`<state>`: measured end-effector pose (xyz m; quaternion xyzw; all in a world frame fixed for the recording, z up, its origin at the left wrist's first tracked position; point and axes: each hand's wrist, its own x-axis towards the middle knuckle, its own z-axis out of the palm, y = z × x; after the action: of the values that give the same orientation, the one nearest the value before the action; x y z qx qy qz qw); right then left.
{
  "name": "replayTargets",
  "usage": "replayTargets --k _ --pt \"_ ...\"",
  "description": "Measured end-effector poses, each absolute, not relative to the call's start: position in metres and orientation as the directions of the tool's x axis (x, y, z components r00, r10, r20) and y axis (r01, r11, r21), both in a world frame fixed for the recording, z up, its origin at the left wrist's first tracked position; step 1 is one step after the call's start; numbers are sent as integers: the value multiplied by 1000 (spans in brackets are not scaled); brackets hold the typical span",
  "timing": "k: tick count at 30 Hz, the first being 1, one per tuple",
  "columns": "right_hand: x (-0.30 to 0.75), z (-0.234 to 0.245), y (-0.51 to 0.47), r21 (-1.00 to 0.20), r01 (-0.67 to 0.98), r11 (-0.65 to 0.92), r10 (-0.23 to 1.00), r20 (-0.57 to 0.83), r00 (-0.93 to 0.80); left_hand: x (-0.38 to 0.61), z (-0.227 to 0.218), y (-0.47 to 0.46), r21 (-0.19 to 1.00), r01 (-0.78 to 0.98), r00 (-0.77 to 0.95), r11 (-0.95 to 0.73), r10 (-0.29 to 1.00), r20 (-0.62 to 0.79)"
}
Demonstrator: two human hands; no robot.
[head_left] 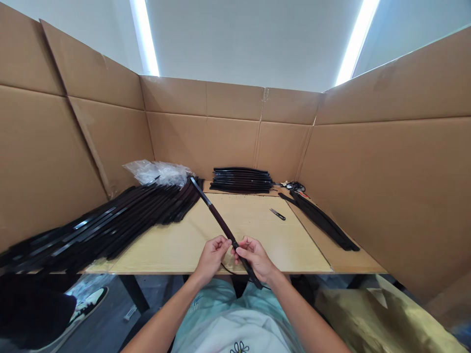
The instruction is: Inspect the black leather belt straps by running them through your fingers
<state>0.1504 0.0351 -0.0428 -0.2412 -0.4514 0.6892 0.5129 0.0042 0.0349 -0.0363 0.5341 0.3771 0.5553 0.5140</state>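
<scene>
A long, slim dark stick (221, 219) slants over the table's front edge, with a glossy far end, a brownish middle and a black lower part. My right hand (253, 252) is closed around it just below the middle. My left hand (213, 252) is pinched closed against the stick's other side, at a thin black cord (228, 270) that loops down below the fingers. The fingertips partly hide where cord and stick meet. Small black-handled thread snips (277, 214) lie on the table to the right.
A large pile of similar dark sticks (110, 223) covers the left side, with clear plastic bags (158, 172) behind. A neat stack (241, 180) stands at the back. Black cords (294, 186) and long black pieces (324, 223) lie right. Cardboard walls (206, 137) enclose the table (257, 220). Another person's shoe (90, 304) shows lower left.
</scene>
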Motion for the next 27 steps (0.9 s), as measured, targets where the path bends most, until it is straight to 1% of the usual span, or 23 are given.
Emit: replayTargets --k 3,8,11,14,16,19,22,27 --pt "152 -46 37 -880 -467 -84 923 108 -370 4 -35 35 964 -210 139 -166 970 197" --pt "154 -44 38 -907 -404 -121 879 92 -469 2 -30 33 957 -272 264 -100 949 175" --pt "153 -40 36 -926 -369 -83 859 122 -498 0 -31 33 959 -275 262 -72 954 147" --pt "152 -38 34 -928 -371 -41 853 160 -497 -1 -33 35 956 -288 245 -47 962 121" --pt "153 -39 33 -926 -375 -46 844 165 -510 -2 -34 35 953 -301 254 -36 960 116" --pt "155 -40 33 -926 -365 -97 833 125 -539 -1 -34 34 945 -326 322 -13 939 124" --pt "155 -41 34 -932 -346 -110 854 90 -513 -1 -32 32 947 -321 369 -10 920 134" --pt "152 -45 36 -956 -280 -83 899 50 -435 -1 -31 31 966 -253 302 -58 944 136"
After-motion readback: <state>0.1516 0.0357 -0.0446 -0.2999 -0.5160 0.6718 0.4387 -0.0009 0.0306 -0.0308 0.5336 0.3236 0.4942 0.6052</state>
